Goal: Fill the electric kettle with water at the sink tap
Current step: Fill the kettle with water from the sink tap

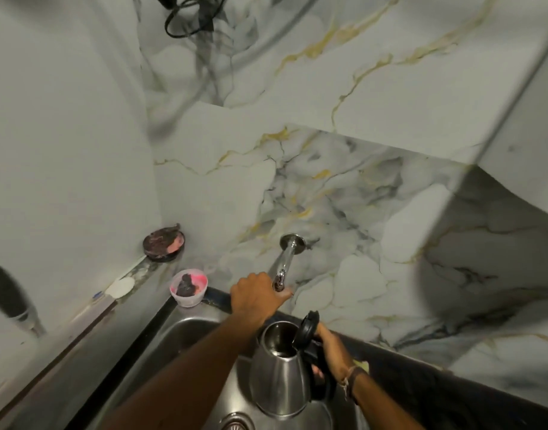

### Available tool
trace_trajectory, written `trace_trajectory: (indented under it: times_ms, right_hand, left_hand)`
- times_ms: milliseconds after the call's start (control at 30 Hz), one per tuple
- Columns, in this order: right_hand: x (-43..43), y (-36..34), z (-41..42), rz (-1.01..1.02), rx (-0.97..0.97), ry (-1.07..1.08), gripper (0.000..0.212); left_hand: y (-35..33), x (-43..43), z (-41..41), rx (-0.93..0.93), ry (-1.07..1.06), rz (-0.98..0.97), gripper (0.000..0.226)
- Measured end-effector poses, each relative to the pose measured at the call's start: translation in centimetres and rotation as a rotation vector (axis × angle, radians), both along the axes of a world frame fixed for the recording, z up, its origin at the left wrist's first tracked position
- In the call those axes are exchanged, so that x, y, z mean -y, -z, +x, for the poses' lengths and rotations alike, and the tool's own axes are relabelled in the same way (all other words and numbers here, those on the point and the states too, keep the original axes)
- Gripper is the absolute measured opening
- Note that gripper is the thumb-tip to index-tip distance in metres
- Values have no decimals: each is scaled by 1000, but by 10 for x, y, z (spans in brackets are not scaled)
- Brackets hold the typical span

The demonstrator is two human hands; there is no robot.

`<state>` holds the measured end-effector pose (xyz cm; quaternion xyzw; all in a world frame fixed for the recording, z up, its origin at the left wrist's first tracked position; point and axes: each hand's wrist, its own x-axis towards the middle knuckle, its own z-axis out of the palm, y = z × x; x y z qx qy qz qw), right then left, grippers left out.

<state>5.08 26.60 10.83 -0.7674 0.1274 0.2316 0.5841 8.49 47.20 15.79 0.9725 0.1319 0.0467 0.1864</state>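
A steel electric kettle (278, 377) with its black lid (306, 328) flipped up hangs over the steel sink (185, 333). My right hand (331, 346) grips its black handle on the right side. A chrome tap (286, 259) comes out of the marble wall above the kettle's open mouth. My left hand (257, 296) is wrapped around the tap's lower end, hiding the spout. I see no water stream; whether water runs is unclear.
A small white cup with pink and dark residue (188, 287) stands on the ledge at the sink's back left corner. Behind it a round dark lid (164, 243) leans in the corner. The sink drain (235, 425) lies below the kettle. Black cables (192, 17) hang on the wall above.
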Motion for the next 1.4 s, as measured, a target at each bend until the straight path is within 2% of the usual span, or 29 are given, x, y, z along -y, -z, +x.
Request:
trace_trajectory:
  times_ms: [133,233,400,567,633,833,1100,1400]
  right_hand:
    - [-6,2,8,-28,12,-49,68]
    - [-12,0,14,-44,17,-74,66]
    - [-15,8,32,-31,20,-127,96]
    - [-18,17,44,-20,24,-144,97]
    - [-17,19,45,-20,28,-145,91]
    - [-20,20,45,-25,24,-138,103]
    - [-26,12,37,-59,57,-151,107]
    - [-32,10,29,-23,79,-147,78]
  left_hand:
    - [9,-17,14,-9,201,-12,52]
    - [11,-37,27,-140,431,-135,50]
    - [9,-54,38,-229,631,-216,49]
    - [11,-56,39,-144,544,-181,57]
    - [11,-56,37,-123,481,-293,56]
    - [7,-58,38,-195,499,-578,35]
    - [-2,-55,40,-316,399,-562,33]
    - [-1,-52,47,-377,351,-545,35]
